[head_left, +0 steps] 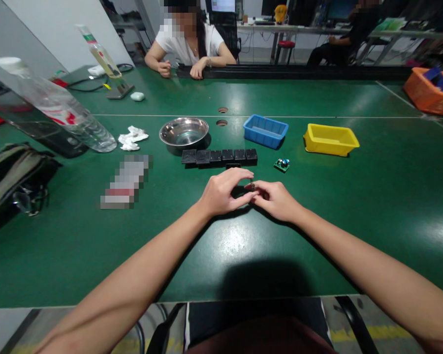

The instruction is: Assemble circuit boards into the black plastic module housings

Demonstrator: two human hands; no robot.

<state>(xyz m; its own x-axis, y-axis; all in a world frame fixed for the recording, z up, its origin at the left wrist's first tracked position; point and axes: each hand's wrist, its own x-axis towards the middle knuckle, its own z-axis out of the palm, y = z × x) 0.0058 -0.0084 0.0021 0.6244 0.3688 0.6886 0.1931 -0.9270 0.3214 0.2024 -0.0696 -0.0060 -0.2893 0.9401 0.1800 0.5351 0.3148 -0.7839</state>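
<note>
Both hands meet mid-table: left hand (221,192) and right hand (275,198) pinch a small dark part (252,186), mid-assembly. Next likely needs the circuit board (282,164).

Open green table (221,246) lies on either side of the left hand (221,194) and right hand (276,199); just beyond them a row of black blocks (219,157) bars the way, with a steel bowl (183,132), blue bin (265,131) and yellow bin (330,139) behind.

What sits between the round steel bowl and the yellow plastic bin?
Head view: the blue plastic bin lies between the round steel bowl and the yellow plastic bin.
</note>
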